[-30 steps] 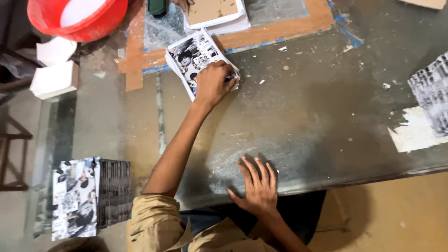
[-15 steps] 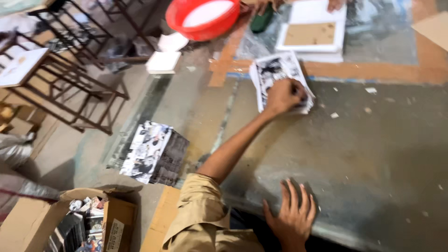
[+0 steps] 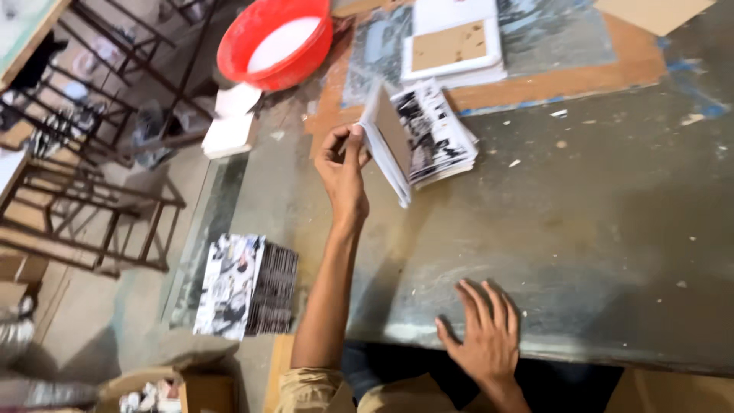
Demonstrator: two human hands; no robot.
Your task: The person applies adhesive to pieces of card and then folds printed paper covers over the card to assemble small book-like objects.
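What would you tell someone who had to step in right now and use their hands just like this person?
Left hand: raised at the table's left side, fingers pinching the top printed board tilted up off the stack of printed boards.
Right hand: flat and spread on the grey table near its front edge, holding nothing.
Nearby: red basin with white contents at the far left corner; a framed board behind the stack; another pile of printed boards on the floor.
Done: one board lifted at its edge.
Left: it is not yet clear of the stack.
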